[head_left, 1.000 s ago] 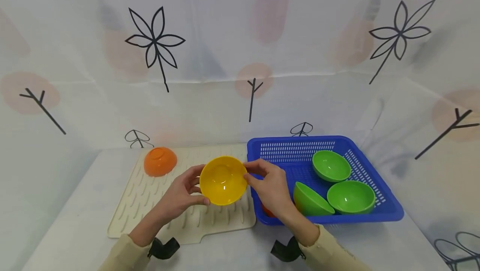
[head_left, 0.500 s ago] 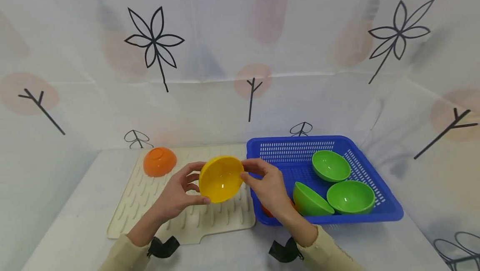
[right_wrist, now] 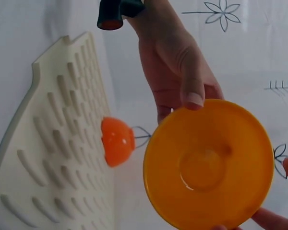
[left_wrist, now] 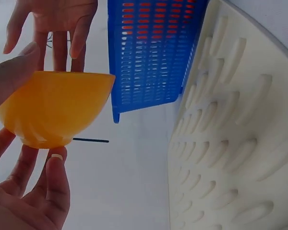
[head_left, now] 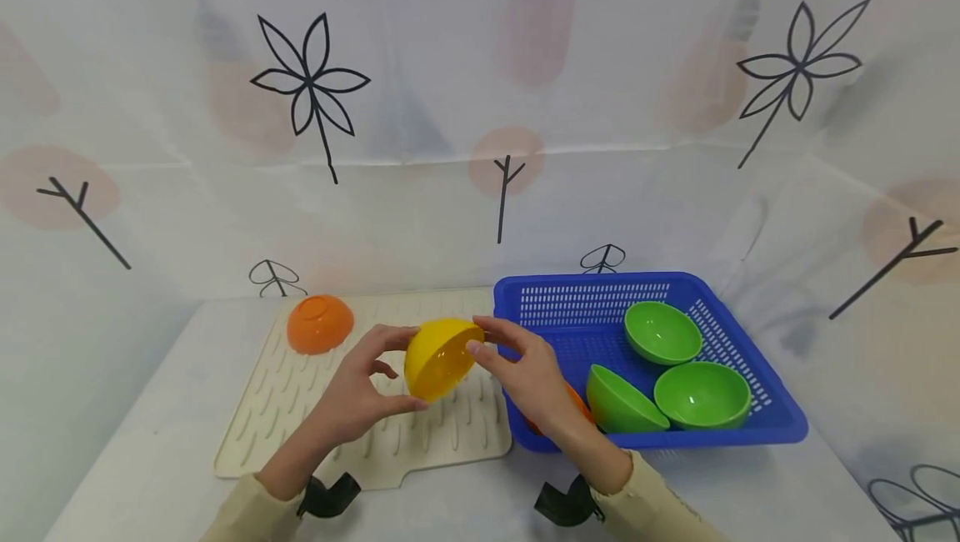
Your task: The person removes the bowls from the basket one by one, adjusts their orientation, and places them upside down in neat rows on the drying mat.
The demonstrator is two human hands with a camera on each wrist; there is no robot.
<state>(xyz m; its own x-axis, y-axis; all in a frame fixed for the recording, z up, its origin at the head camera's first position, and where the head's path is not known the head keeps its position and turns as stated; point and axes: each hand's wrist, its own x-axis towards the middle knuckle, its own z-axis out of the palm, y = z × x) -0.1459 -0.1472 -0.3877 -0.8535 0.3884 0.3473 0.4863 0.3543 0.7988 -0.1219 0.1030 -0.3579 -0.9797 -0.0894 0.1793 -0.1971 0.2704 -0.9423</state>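
Observation:
A yellow bowl (head_left: 442,358) is held tilted in the air, its opening turned to the right and down in the head view. My left hand (head_left: 360,383) grips it from the left, thumb at the near rim and fingers spread toward the base. The left wrist view shows the same bowl (left_wrist: 55,108) side-on. From the other side, my right hand (head_left: 528,367) pinches the rim between thumb and forefinger. Only its fingertips show in the right wrist view, at the edge of the bowl (right_wrist: 206,163). An orange bowl (head_left: 320,324) sits upside down on the cream drying mat (head_left: 262,434).
To the right stands a blue plastic basket (head_left: 780,421). Inside are green bowls (head_left: 663,332), one of them tilted, and part of an orange bowl (head_left: 577,405) behind my right wrist. A white patterned cloth (head_left: 420,125) hangs behind the table (head_left: 150,409).
The yellow bowl has turned from facing the head camera to facing right and downward. Both hands moved with it; my right hand shifted slightly left. Basket and mat bowls have not moved.

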